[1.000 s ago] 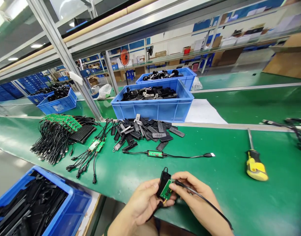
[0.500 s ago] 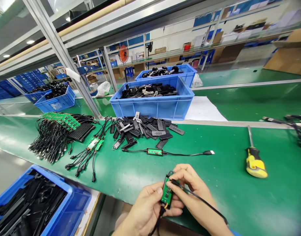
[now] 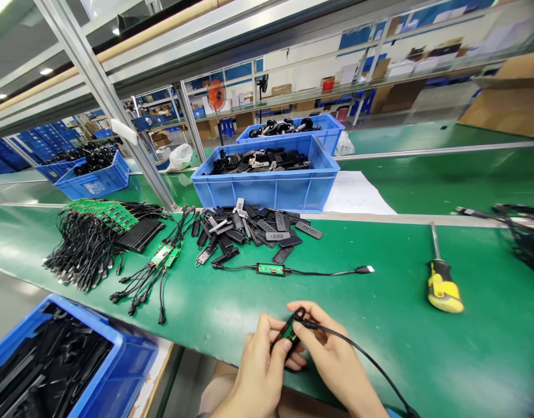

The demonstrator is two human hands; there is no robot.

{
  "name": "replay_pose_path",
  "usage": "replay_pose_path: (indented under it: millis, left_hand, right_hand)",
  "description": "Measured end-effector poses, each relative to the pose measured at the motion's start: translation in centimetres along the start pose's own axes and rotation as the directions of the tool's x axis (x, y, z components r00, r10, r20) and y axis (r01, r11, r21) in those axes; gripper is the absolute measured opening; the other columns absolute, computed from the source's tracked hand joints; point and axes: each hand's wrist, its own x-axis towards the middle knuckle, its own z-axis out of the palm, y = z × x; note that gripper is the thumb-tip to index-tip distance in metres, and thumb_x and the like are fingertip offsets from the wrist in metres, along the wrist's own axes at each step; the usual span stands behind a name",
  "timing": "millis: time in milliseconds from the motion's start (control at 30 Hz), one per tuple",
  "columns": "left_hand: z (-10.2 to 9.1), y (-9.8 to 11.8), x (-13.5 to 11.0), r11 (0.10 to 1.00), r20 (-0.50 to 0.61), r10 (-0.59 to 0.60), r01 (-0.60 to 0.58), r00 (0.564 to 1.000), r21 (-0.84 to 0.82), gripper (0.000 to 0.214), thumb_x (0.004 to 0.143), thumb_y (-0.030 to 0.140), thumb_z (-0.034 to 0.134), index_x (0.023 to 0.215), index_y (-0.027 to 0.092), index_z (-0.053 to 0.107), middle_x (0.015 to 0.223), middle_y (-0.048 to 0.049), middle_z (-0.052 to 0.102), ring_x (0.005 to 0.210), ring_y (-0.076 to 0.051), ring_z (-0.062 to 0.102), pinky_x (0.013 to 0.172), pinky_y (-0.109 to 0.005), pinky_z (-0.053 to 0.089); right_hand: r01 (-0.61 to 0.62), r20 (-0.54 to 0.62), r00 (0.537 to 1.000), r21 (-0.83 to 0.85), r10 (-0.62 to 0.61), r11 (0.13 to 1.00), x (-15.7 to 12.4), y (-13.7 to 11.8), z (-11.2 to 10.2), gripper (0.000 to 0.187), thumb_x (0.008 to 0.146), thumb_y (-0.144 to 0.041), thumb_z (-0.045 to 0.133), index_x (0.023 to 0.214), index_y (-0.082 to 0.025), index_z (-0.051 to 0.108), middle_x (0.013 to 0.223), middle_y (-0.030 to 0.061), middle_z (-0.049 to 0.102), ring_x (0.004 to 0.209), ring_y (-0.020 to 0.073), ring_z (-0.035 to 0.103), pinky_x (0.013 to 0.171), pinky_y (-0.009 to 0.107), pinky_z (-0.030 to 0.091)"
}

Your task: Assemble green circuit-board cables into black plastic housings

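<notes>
Both hands meet at the near edge of the green bench. My left hand (image 3: 262,366) pinches a small green circuit board sitting in a black housing (image 3: 288,335). My right hand (image 3: 332,354) grips the same piece from the right, its fingers closed where a black cable (image 3: 371,363) leaves the board and runs back along my right wrist. Just beyond the hands lies another wired board (image 3: 270,269) with its cable stretched out flat. A heap of black plastic housings (image 3: 253,229) lies farther back.
A blue bin (image 3: 267,188) of black parts stands behind the heap, a second one behind it. Bundled cables with green boards (image 3: 96,238) lie at left. A yellow-handled screwdriver (image 3: 441,284) rests at right. Another blue bin (image 3: 127,366) sits low at the near left.
The board has been turned from facing up to nearly edge-on and set into the black housing. Both hands have shifted slightly lower and kept their hold.
</notes>
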Motion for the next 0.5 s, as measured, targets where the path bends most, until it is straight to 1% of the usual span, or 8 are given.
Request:
replay_pose_path:
  millis: [67, 100, 200, 300, 367, 433, 500]
  left_hand:
    - [-0.12, 0.02, -0.02, 0.998, -0.001, 0.01, -0.01, 1.0, 0.06, 0.032, 0.097, 0.048, 0.046, 0.1, 0.016, 0.048, 0.079, -0.007, 0.07, 0.064, -0.015, 0.068, 0.063, -0.025, 0.058]
    - [-0.18, 0.05, -0.01, 0.997, -0.001, 0.013, -0.013, 1.0, 0.083, 0.031, 0.097, 0.047, 0.045, 0.099, 0.017, 0.048, 0.079, -0.0071, 0.07, 0.064, -0.015, 0.067, 0.062, -0.025, 0.057]
    - [-0.34, 0.18, 0.05, 0.994, 0.005, 0.005, -0.005, 1.0, 0.111, 0.029, 0.097, 0.046, 0.045, 0.099, 0.017, 0.048, 0.078, -0.0063, 0.068, 0.063, -0.015, 0.066, 0.063, -0.026, 0.057]
    - [-0.49, 0.42, 0.06, 0.996, 0.018, -0.022, 0.021, 1.0, 0.085, 0.029, 0.096, 0.047, 0.046, 0.1, 0.018, 0.047, 0.079, -0.0057, 0.067, 0.066, -0.015, 0.066, 0.065, -0.027, 0.057]
    - [-0.59, 0.63, 0.03, 0.995, 0.021, -0.024, 0.022, 0.999, 0.092, 0.028, 0.097, 0.046, 0.045, 0.101, 0.019, 0.048, 0.083, -0.0061, 0.067, 0.072, -0.016, 0.066, 0.068, -0.028, 0.056]
    - [-0.66, 0.85, -0.05, 0.988, 0.02, -0.016, 0.013, 1.0, 0.151, 0.023, 0.098, 0.042, 0.043, 0.101, 0.019, 0.049, 0.086, -0.0058, 0.068, 0.077, -0.016, 0.066, 0.075, -0.028, 0.054]
    - [-0.64, 0.93, -0.14, 0.977, 0.023, -0.02, 0.014, 1.0, 0.215, 0.019, 0.099, 0.038, 0.041, 0.099, 0.02, 0.048, 0.085, -0.0045, 0.068, 0.078, -0.016, 0.065, 0.079, -0.029, 0.051]
  right_hand:
    - [-0.008, 0.002, 1.0, -0.014, 0.008, 1.0, 0.07, 0.03, 0.04, 0.026, 0.075, -0.039, 0.06, 0.089, -0.017, 0.062, 0.066, -0.0005, 0.056, 0.056, 0.0149, 0.056, 0.053, 0.025, 0.048]
    - [-0.007, -0.002, 1.0, -0.013, 0.007, 1.0, 0.08, 0.1, 0.08, 0.026, 0.075, -0.039, 0.061, 0.087, -0.017, 0.062, 0.066, -0.0002, 0.057, 0.056, 0.0149, 0.056, 0.052, 0.025, 0.047]
    - [0.008, -0.019, 1.0, 0.002, -0.008, 1.0, -0.06, 0.32, 0.26, 0.026, 0.076, -0.041, 0.062, 0.087, -0.018, 0.062, 0.066, 0.0, 0.058, 0.056, 0.0151, 0.056, 0.05, 0.024, 0.047]
    - [0.026, -0.025, 0.999, 0.014, -0.025, 1.0, -0.27, 0.33, 0.36, 0.027, 0.078, -0.044, 0.063, 0.086, -0.019, 0.061, 0.066, 0.0002, 0.059, 0.058, 0.0159, 0.058, 0.052, 0.025, 0.049]
    - [0.035, -0.024, 0.999, 0.013, -0.035, 0.999, -0.35, 0.22, 0.33, 0.028, 0.079, -0.046, 0.064, 0.088, -0.02, 0.062, 0.067, 0.0007, 0.06, 0.062, 0.0168, 0.06, 0.055, 0.025, 0.051]
    - [0.043, -0.02, 0.999, 0.01, -0.043, 0.999, -0.39, 0.16, 0.26, 0.029, 0.08, -0.047, 0.063, 0.09, -0.02, 0.063, 0.069, 0.0011, 0.061, 0.064, 0.0175, 0.062, 0.056, 0.026, 0.053]
    - [0.044, -0.01, 0.999, 0.007, -0.044, 0.999, -0.45, 0.29, 0.26, 0.029, 0.082, -0.047, 0.062, 0.092, -0.02, 0.062, 0.071, 0.0014, 0.062, 0.065, 0.0178, 0.063, 0.056, 0.026, 0.054]
